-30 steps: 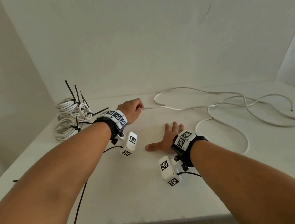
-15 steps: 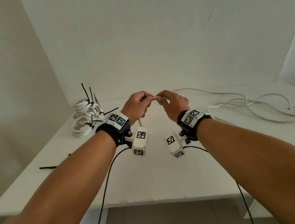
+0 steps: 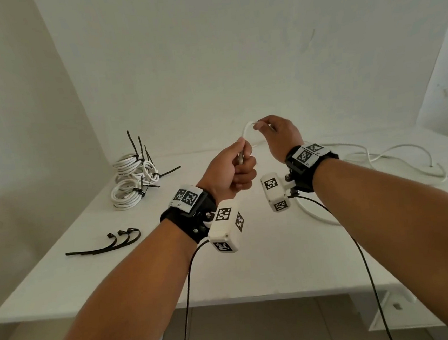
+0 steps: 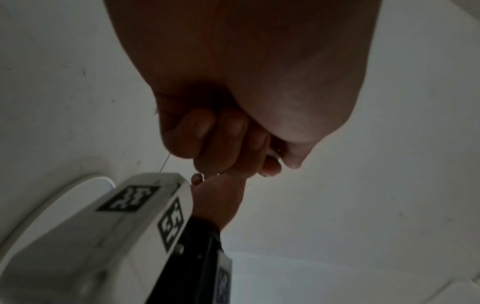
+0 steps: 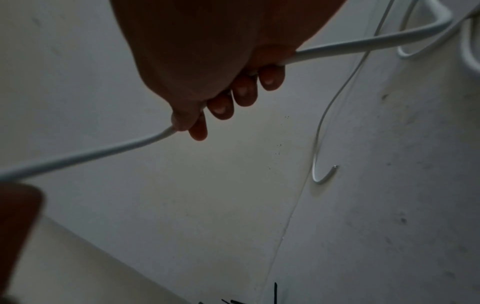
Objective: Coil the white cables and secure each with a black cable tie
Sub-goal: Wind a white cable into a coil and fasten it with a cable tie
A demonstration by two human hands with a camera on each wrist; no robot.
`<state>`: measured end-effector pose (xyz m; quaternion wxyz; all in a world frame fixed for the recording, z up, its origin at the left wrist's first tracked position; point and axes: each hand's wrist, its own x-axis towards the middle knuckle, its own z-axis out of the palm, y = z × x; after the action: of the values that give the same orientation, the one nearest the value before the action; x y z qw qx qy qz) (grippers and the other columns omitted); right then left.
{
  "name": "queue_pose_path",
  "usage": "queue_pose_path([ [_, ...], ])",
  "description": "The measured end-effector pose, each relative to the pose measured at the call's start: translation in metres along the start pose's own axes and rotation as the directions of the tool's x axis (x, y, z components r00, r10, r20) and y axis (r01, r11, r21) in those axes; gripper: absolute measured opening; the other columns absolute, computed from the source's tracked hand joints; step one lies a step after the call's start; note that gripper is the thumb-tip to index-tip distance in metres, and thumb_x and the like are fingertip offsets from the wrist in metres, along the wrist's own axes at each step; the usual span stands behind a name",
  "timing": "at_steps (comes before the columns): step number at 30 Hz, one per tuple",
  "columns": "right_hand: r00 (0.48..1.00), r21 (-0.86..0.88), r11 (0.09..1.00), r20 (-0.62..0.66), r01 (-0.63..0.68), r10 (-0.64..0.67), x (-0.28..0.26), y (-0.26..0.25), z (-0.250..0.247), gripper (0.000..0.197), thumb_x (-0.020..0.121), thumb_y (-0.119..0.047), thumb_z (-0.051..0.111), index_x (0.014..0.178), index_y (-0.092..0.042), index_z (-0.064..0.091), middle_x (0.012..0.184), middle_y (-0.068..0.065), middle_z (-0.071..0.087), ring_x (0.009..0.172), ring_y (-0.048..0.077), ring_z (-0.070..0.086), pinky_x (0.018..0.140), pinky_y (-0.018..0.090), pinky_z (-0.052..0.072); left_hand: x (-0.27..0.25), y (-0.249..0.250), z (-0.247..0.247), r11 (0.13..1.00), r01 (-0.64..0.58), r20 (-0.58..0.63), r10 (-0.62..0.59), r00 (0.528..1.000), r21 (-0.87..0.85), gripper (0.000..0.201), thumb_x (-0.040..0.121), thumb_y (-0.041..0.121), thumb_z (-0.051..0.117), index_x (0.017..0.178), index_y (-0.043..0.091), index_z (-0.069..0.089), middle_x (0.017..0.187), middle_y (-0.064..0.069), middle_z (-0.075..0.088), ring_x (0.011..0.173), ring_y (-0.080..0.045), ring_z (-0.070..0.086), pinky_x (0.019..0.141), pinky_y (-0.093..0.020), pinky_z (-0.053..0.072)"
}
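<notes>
Both hands are raised above the white table (image 3: 253, 270), holding one loose white cable (image 3: 247, 131). My left hand (image 3: 233, 169) grips the cable's end in a fist; its curled fingers (image 4: 207, 139) show in the left wrist view. A short arc of cable rises from it to my right hand (image 3: 279, 135), which pinches it a little higher. In the right wrist view the cable (image 5: 103, 152) runs through the right hand (image 5: 207, 98). The remainder of the cable (image 3: 395, 160) trails loose over the table's right side.
Tied white coils (image 3: 132, 183) with black ties sticking up sit at the back left. Several loose black cable ties (image 3: 107, 243) lie near the left edge. Black wrist-camera leads (image 3: 360, 252) hang off the front edge. Walls close in behind and on both sides.
The left hand lifted the cable end off the table and the right hand rose to join it. Now the right hand has slid up and right along the cable, forming a short arc.
</notes>
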<state>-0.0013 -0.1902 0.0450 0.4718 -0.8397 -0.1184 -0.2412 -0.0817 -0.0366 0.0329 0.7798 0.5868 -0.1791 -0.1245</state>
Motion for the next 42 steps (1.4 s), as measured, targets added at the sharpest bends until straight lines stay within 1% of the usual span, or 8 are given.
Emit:
queue_pose_path([
  [7, 0.967, -0.103, 0.993, 0.252, 0.058, -0.03, -0.038, 0.0, 0.013, 0.031, 0.102, -0.027, 0.046, 0.074, -0.03, 0.059, 0.068, -0.012, 0.055, 0.059, 0.004, 0.048, 0.056, 0.026, 0.036, 0.005, 0.008, 0.001, 0.98, -0.182, -0.02, 0.181, 0.983, -0.079, 0.037, 0.106, 0.029, 0.024, 0.073, 0.016, 0.036, 0.047, 0.009, 0.025, 0.039, -0.005, 0.017, 0.041, -0.02, 0.01],
  [12, 0.897, -0.084, 0.99, 0.437, 0.111, -0.063, -0.068, 0.0, 0.029, 0.035, 0.103, -0.035, 0.041, 0.09, -0.021, 0.069, 0.071, -0.004, 0.056, 0.062, 0.009, 0.052, 0.057, 0.019, 0.038, 0.017, 0.007, -0.01, 0.967, -0.251, -0.233, 0.235, 0.944, -0.04, 0.036, 0.106, 0.024, 0.025, 0.073, 0.016, 0.035, 0.05, 0.005, 0.026, 0.043, -0.01, 0.022, 0.048, -0.028, 0.016],
  [21, 0.81, -0.29, 0.932, 0.586, 0.218, -0.007, -0.07, -0.012, 0.032, 0.031, 0.101, -0.028, 0.04, 0.1, -0.019, 0.069, 0.076, -0.006, 0.061, 0.068, 0.011, 0.059, 0.064, 0.027, 0.047, 0.025, -0.02, -0.03, 0.865, -0.194, -0.338, 0.374, 0.864, 0.463, 0.029, 0.101, 0.024, 0.031, 0.074, 0.014, 0.039, 0.055, 0.007, 0.038, 0.051, -0.013, 0.034, 0.057, -0.028, 0.032],
  [26, 0.76, -0.402, 0.839, 0.65, 0.366, -0.02, -0.071, -0.026, 0.02, 0.032, 0.099, -0.03, 0.042, 0.096, -0.012, 0.068, 0.082, 0.002, 0.065, 0.073, 0.021, 0.063, 0.069, 0.035, 0.054, 0.024, -0.026, -0.05, 0.624, -0.003, -0.248, 0.316, 0.916, 0.781, 0.03, 0.094, 0.032, 0.03, 0.07, 0.015, 0.036, 0.066, 0.003, 0.043, 0.061, -0.01, 0.04, 0.071, -0.022, 0.037],
  [29, 0.758, -0.441, 0.776, 0.649, 0.451, -0.072, -0.064, -0.035, 0.015, 0.029, 0.096, -0.028, 0.042, 0.084, -0.012, 0.063, 0.079, 0.003, 0.063, 0.071, 0.021, 0.061, 0.058, 0.031, 0.048, 0.024, -0.022, -0.044, 0.436, 0.07, -0.166, 0.184, 0.969, 0.897, 0.03, 0.095, 0.011, 0.03, 0.068, 0.023, 0.028, 0.071, 0.005, 0.035, 0.062, -0.005, 0.032, 0.067, -0.025, 0.03],
  [32, 0.745, -0.435, 0.766, 0.662, 0.474, -0.084, -0.054, -0.043, 0.006, 0.025, 0.095, -0.027, 0.046, 0.087, -0.016, 0.066, 0.082, -0.001, 0.064, 0.075, 0.018, 0.061, 0.065, 0.032, 0.052, 0.026, -0.021, -0.044, 0.447, 0.055, -0.126, 0.131, 0.983, 0.893, 0.034, 0.096, -0.003, 0.035, 0.074, 0.024, 0.036, 0.069, 0.007, 0.037, 0.061, -0.007, 0.033, 0.06, -0.026, 0.03],
  [39, 0.788, -0.381, 0.824, 0.603, 0.42, -0.122, -0.045, -0.049, -0.009, 0.018, 0.093, -0.031, 0.057, 0.084, -0.02, 0.068, 0.074, -0.009, 0.059, 0.067, 0.01, 0.055, 0.064, 0.03, 0.049, 0.016, -0.03, -0.045, 0.464, 0.047, -0.133, 0.153, 0.979, 0.885, 0.037, 0.098, 0.012, 0.03, 0.061, 0.016, 0.033, 0.05, 0.006, 0.039, 0.045, -0.006, 0.03, 0.055, -0.027, 0.028],
  [42, 0.785, -0.362, 0.833, 0.606, 0.418, -0.131, -0.047, -0.042, -0.007, 0.017, 0.094, -0.035, 0.059, 0.087, -0.023, 0.07, 0.074, -0.013, 0.058, 0.067, 0.006, 0.054, 0.061, 0.025, 0.044, 0.011, -0.035, -0.048, 0.491, 0.032, -0.13, 0.168, 0.977, 0.871, 0.04, 0.094, 0.017, 0.029, 0.054, 0.015, 0.03, 0.042, 0.008, 0.039, 0.04, -0.005, 0.032, 0.048, -0.018, 0.028],
])
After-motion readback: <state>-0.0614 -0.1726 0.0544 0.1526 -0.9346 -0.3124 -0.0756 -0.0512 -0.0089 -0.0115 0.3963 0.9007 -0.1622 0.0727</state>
